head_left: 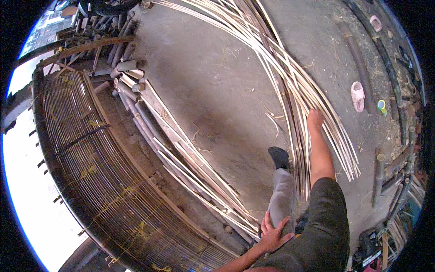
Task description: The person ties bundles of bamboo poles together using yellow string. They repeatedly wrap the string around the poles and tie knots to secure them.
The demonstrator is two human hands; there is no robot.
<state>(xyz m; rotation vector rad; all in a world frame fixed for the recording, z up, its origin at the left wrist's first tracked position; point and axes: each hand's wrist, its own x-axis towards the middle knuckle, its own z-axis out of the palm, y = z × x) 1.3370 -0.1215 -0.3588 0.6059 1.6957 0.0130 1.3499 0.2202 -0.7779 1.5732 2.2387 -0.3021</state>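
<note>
My right hand (315, 119) reaches far forward and is closed on one or more pale split bamboo strips (333, 124) in a long bundle on the floor. Which strips lie inside the fist cannot be told. The bundle runs from the top of the view down to the right, with several darker strips (297, 154) along its left side. My left hand (274, 236) lies with fingers spread on my grey-clad leg (282, 195), holding nothing. My dark-socked foot (278, 157) is just left of the bundle's lower end.
A slatted bamboo rack (104, 154) with yellow ties fills the left side. Beside it lie more pale strips (195, 158) and cut bamboo poles (131, 97). On the right are a pink clog (357, 96), a small green-and-yellow container (382, 107) and bamboo poles (378, 181).
</note>
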